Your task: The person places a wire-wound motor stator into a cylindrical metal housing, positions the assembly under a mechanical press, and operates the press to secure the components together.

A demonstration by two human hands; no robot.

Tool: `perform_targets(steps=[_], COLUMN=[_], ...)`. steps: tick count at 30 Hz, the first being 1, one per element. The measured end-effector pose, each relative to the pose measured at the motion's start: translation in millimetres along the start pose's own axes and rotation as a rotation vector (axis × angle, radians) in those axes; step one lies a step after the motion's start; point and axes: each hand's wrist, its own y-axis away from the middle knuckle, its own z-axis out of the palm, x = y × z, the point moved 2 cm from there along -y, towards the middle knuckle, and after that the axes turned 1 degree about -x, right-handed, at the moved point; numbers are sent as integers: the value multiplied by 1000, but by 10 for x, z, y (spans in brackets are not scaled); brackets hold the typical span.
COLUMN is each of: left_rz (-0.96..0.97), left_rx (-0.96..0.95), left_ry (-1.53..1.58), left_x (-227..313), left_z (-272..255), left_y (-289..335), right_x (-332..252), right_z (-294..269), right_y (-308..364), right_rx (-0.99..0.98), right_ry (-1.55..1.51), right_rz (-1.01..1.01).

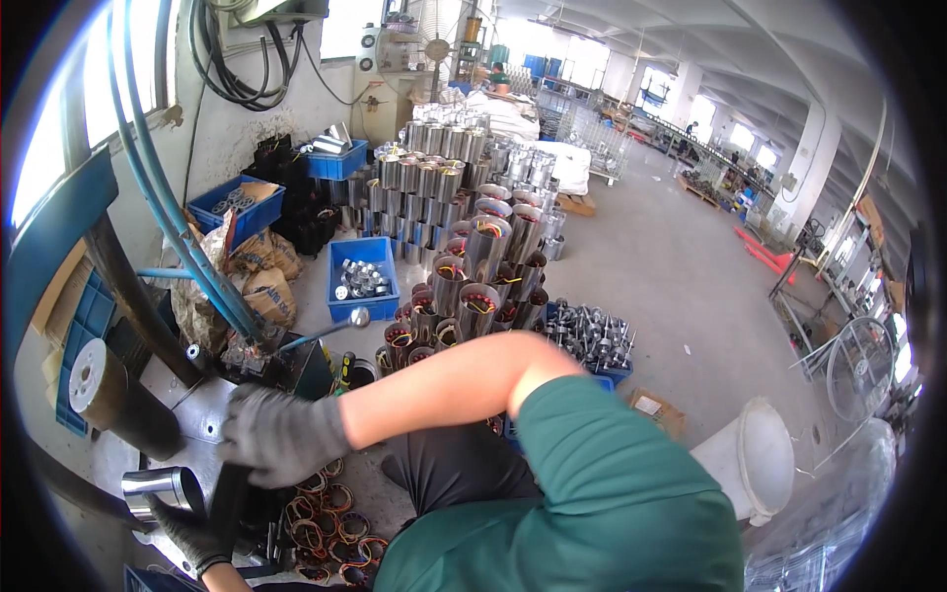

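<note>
A short, shiny steel cylinder (161, 489) lies on its side at the lower left, by the press's metal table (202, 419). My left hand (189, 533), in a dark glove, grips it from the near side. Above and to the right, my right hand (281, 434) is closed in a grey striped glove, its arm reaching across my body. A dark, upright bar-like shape (229, 503) runs below this fist; whether the fist holds it is hidden. Just beyond the left hand stands a thick dark post with a pale round end (91, 380).
Wired copper rings (340, 528) lie in a heap below my right forearm. Ahead stand many steel tubes (478, 306) with coloured wires inside. Blue bins of metal parts (363, 281) and shafts (590, 335) flank them. A white bucket (755, 459) stands right; blue press bars (178, 227) rise left.
</note>
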Motion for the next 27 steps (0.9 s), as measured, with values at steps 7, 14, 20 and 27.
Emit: perform_targets(steps=[7, 14, 20, 27], left_rz=[-559, -67, 384, 377], left_rx=[-95, 349, 286, 192], left_ry=[331, -339, -789, -1289], left_x=[103, 393, 532, 536], left_z=[611, -1215, -1199, -1134], left_y=[474, -577, -747, -946], right_x=[-272, -699, -583, -735], right_z=[1480, 1757, 1715, 1827], right_y=[-1226, -1464, -1431, -1092], right_rx=[34, -69, -279, -29], right_ry=[-468, -638, -598, -751], right_rz=[347, 547, 550, 713])
